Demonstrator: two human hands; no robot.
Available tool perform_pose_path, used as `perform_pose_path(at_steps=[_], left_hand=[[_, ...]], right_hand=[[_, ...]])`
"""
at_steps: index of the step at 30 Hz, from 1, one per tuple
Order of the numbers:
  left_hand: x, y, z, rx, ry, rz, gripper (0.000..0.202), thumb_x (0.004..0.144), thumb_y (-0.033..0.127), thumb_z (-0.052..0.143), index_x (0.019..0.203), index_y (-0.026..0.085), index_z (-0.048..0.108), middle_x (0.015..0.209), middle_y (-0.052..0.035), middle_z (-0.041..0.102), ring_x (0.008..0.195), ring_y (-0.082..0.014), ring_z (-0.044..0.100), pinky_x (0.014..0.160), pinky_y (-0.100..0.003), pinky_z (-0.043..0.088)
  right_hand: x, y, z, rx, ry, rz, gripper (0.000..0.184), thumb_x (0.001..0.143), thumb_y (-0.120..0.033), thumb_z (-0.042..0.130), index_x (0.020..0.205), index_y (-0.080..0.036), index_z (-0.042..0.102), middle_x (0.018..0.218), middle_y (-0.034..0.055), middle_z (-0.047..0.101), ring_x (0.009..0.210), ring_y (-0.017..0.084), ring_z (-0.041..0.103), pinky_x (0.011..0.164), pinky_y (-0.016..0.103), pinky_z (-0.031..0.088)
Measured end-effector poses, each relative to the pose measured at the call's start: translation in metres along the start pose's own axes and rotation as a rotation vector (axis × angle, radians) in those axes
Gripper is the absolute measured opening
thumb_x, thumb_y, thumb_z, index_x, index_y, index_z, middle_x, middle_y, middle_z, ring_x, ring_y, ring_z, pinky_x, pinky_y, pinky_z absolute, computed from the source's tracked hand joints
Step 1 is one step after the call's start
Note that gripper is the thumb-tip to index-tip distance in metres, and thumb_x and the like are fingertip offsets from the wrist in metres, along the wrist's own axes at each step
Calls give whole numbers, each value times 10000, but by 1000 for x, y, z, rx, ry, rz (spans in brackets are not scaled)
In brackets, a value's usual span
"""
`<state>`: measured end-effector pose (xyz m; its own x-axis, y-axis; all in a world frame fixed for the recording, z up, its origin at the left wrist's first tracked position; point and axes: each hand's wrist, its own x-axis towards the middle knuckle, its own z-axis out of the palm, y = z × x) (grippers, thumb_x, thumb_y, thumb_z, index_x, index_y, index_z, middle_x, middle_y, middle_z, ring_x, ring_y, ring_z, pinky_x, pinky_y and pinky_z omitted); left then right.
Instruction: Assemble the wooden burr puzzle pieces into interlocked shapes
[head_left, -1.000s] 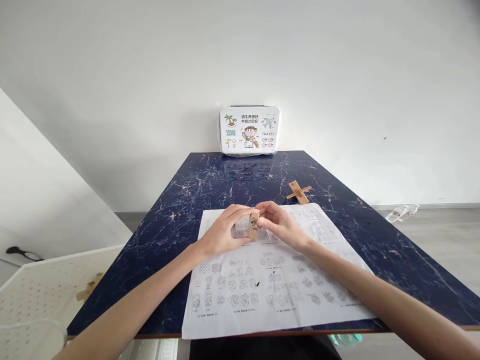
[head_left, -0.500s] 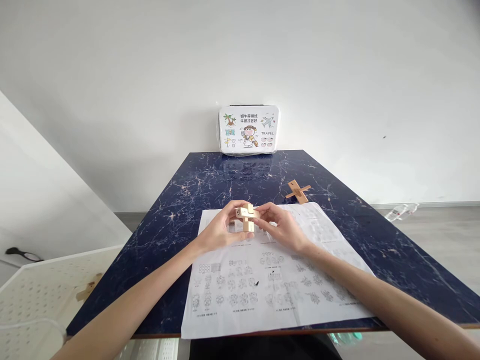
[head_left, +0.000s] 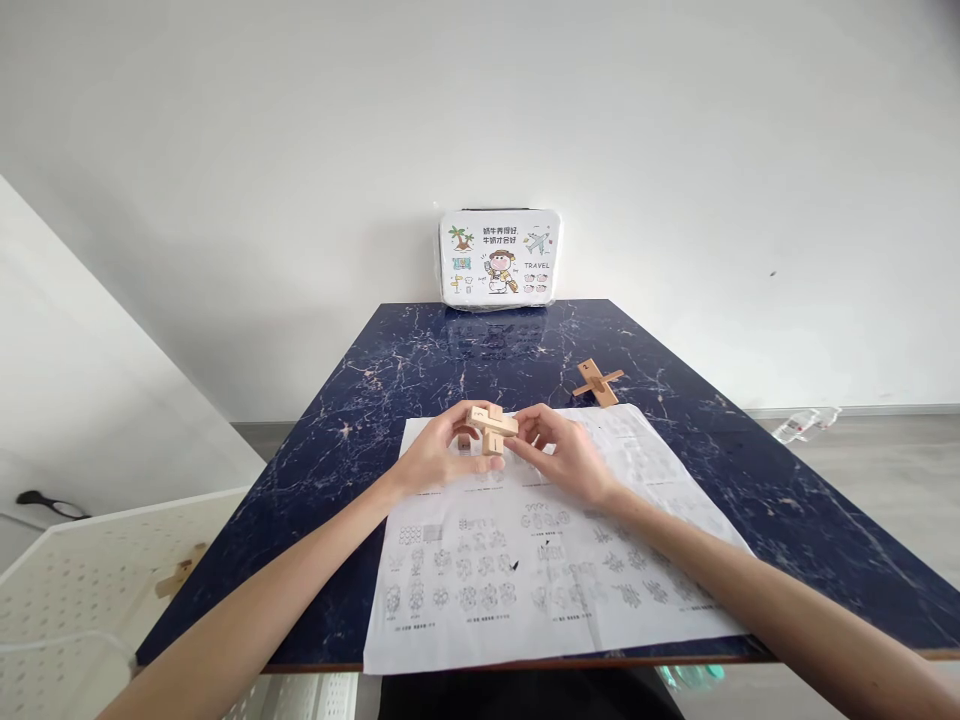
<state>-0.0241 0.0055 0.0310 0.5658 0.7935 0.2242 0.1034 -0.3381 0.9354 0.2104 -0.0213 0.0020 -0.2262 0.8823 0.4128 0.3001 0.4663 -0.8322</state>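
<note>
My left hand (head_left: pixel 439 452) grips a pale wooden burr puzzle (head_left: pixel 493 424) made of notched bars crossing each other, with its thumb under the lower block and its fingers behind. Small numbers are marked on the bars. My right hand (head_left: pixel 559 450) pinches the right end of the crossing bar between thumb and fingers. The puzzle is held above a printed instruction sheet (head_left: pixel 480 640). A small brown piece (head_left: pixel 464 440) shows in the gap of my left hand. Beyond my right hand lies a crossed pair of wooden pieces (head_left: pixel 598 383) marked 2.
The sheet lies on a dark blue marbled table (head_left: pixel 330 400). A white cartoon case (head_left: pixel 500 258) leans against the wall at the back. At the lower left stands a white perforated basket (head_left: pixel 82 590) with a wooden piece (head_left: pixel 180 572) in it. Clear plastic packaging (head_left: pixel 806 425) is at right.
The wooden puzzle has tilted in my hands, so its crossing bar now slants down to the right and more of its top shows. My hands have hardly shifted.
</note>
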Motion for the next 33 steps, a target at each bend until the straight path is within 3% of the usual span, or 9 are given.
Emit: perform_pose_path(at_steps=[3, 7, 9, 13, 19, 23, 28, 33], left_hand=[[2, 0, -2, -84, 113, -43, 558, 845, 348, 840, 1350, 255, 623, 1327, -101, 683, 1180, -275, 634, 996, -394, 477], [6, -4, -7, -117, 322, -100, 499, 889, 413, 790, 1334, 247, 637, 1425, -93, 655, 1363, -310, 566, 1132, -429, 428], [7, -7, -9, -96, 361, -133, 495, 883, 426, 792, 1325, 256, 648, 1463, -84, 636, 1416, -316, 531, 1172, -440, 407], [8, -10, -8, -76, 299, -223, 549, 858, 482, 807, 1329, 251, 644, 1403, -101, 678, 1324, -334, 620, 1112, -484, 483], [6, -7, -1, -119, 154, -183, 445, 869, 467, 804, 1246, 265, 681, 1352, -67, 708, 1253, -307, 672, 1066, -512, 543], [6, -6, -1, -67, 180, -169, 437, 885, 467, 792, 1245, 249, 673, 1342, -84, 712, 1251, -309, 672, 1043, -499, 560], [7, -12, -4, -48, 255, -129, 577, 839, 427, 837, 1338, 268, 595, 1345, -75, 704, 1168, -277, 706, 1035, -473, 563], [5, -16, -2, 2, 256, -89, 707, 832, 400, 850, 1426, 264, 493, 1334, -108, 698, 1157, -274, 710, 986, -442, 587]], right_hand=[[1, 3, 1, 10, -21, 13, 294, 964, -460, 698, 1124, -244, 579, 840, 19, 686, 699, 189, 646, 611, 339, 531], [0, 5, 2, -75, -69, -1, 196, 979, -407, 656, 1071, -246, 593, 833, 19, 683, 681, 177, 635, 614, 331, 543], [-1, 5, 2, -115, -97, -16, 151, 985, -376, 634, 1056, -247, 599, 836, 18, 682, 688, 173, 637, 620, 323, 550], [-2, 4, 2, -161, -150, -58, 120, 994, -340, 602, 1068, -245, 603, 852, 17, 679, 699, 164, 637, 643, 315, 561], [-3, 3, 3, -251, -176, -139, 219, 970, -338, 649, 1164, -255, 591, 1050, 64, 679, 831, 195, 649, 721, 352, 573], [-3, 8, 4, -294, -202, -162, 331, 957, -365, 702, 1249, -262, 588, 1174, 98, 633, 958, 234, 663, 832, 418, 596], [-3, 10, 5, -268, -229, -203, 183, 969, -353, 711, 1117, -257, 664, 1194, 101, 620, 1026, 251, 669, 906, 449, 587], [-2, 6, 5, -202, -200, -195, 123, 959, -319, 701, 1057, -248, 680, 1125, 85, 664, 923, 219, 668, 843, 408, 587]])
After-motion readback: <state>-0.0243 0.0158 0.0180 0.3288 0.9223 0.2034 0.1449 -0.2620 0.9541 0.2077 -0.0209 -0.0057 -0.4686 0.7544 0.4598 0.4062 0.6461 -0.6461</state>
